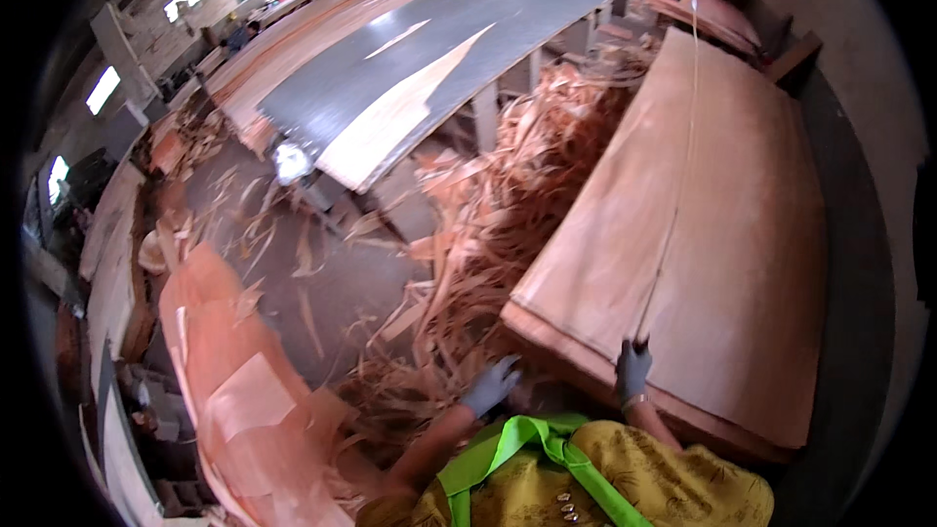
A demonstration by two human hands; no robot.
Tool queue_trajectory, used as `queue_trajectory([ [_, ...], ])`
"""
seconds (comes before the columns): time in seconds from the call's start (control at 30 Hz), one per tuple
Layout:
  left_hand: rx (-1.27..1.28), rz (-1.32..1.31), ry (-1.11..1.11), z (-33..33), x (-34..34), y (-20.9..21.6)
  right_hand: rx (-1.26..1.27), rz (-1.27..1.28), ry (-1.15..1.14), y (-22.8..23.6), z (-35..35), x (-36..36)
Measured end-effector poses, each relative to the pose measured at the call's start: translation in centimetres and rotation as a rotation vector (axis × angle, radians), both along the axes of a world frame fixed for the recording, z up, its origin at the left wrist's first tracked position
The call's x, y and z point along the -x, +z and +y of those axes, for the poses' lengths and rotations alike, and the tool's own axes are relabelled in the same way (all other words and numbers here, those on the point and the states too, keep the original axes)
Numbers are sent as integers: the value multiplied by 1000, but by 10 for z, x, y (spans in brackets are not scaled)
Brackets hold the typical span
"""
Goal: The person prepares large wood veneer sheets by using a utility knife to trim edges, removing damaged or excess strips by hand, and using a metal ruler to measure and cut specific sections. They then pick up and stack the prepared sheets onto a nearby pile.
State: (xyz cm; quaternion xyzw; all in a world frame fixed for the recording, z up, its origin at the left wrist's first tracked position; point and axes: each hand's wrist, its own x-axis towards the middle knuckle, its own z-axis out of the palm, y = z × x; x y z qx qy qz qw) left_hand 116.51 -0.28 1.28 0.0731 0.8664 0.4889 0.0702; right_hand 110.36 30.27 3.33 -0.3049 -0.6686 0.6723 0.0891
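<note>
My right hand (pixel 633 369), in a grey glove, is closed around the near end of a long thin stick (pixel 673 210). The stick runs away from me over a tall stack of reddish-brown wood veneer sheets (pixel 742 234), reaching its far edge. That hand is above the near edge of the stack. My left hand (pixel 491 386), gloved too, is off the stack's near left corner, fingers stretched out and holding nothing. Loose veneer strips (pixel 508 205) lie heaped beside the stack on its left.
A long table with a dark grey top (pixel 459 24) stands ahead, pale veneer pieces (pixel 410 117) on it. Large orange veneer sheets (pixel 239 381) lie at my left. Scraps litter the grey floor (pixel 337 283). A wall (pixel 830 29) borders the right. People are at work far back.
</note>
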Motion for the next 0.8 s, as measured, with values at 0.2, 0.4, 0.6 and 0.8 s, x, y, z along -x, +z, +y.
queue_trajectory([
  [0.2, 31, 133, 260, -109, 67, 45, 343, 108, 264, 65, -187, 116],
  [0.4, 176, 33, 640, -302, 134, 24, 201, 7, 350, 26, -279, 173],
  [0.6, 242, 111, 769, -474, 284, 35, 39, -5, 413, -39, -342, 264],
  [0.8, 632, -6, 813, -556, 474, 50, 198, -199, 447, -20, -418, 339],
])
